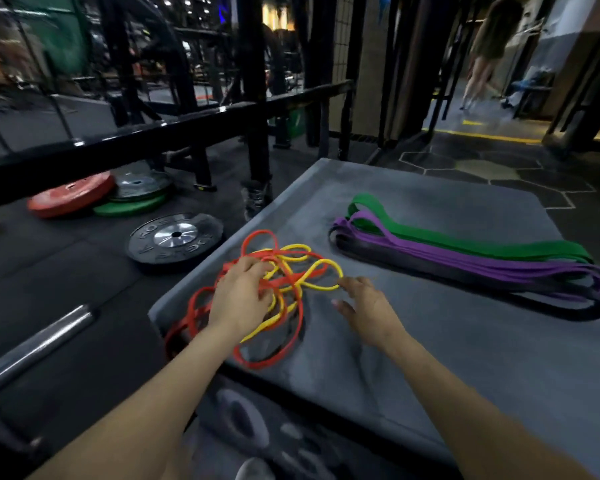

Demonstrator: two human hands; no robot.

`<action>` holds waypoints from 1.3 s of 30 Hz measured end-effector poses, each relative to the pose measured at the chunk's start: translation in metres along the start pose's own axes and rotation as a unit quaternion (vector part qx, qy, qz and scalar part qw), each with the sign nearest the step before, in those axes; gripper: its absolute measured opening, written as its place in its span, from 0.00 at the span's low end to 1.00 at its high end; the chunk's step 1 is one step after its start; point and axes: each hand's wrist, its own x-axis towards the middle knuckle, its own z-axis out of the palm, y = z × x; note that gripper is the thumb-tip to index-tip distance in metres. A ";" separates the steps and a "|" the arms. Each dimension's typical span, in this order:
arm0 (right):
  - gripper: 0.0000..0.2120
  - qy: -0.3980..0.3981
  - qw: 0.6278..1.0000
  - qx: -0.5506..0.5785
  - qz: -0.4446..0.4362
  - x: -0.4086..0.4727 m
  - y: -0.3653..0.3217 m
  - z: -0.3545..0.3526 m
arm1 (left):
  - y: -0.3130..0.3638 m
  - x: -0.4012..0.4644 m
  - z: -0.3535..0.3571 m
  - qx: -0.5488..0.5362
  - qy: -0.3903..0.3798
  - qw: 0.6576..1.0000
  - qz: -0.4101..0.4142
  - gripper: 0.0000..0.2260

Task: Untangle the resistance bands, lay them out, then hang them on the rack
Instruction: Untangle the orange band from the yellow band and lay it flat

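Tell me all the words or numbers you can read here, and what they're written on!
Black weight plate on the floor: raised letters ring its silver hub, but they are too blurred to read for sure.
Red plate and the grey plate beside it: faint marks, too small and blurred to read.
Resistance bands and the grey mat: no writing visible.

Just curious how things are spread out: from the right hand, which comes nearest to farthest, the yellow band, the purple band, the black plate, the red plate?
1. Yellow band, at the fingers.
2. Purple band, to the right.
3. Black plate, left on the floor.
4. Red plate, far left.
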 end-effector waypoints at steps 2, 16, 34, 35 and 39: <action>0.18 0.005 0.999 0.027 -0.017 0.006 -0.011 0.010 | -0.011 -0.011 0.002 0.021 0.041 0.999 -0.009 0.19; 0.10 0.000 0.992 0.123 -0.022 0.045 -0.047 0.049 | -0.041 0.007 0.013 0.118 -0.067 0.990 -0.038 0.16; 0.07 0.190 0.899 0.391 0.045 0.050 -0.056 0.020 | -0.037 -0.002 -0.033 -0.434 0.176 0.873 -0.136 0.02; 0.08 0.203 0.892 0.400 0.058 0.049 -0.055 0.019 | -0.034 -0.002 -0.034 -0.437 0.180 0.872 -0.128 0.03; 0.07 0.163 0.883 0.441 0.003 0.036 -0.079 0.014 | -0.029 -0.005 -0.028 -0.460 0.125 0.872 -0.110 0.03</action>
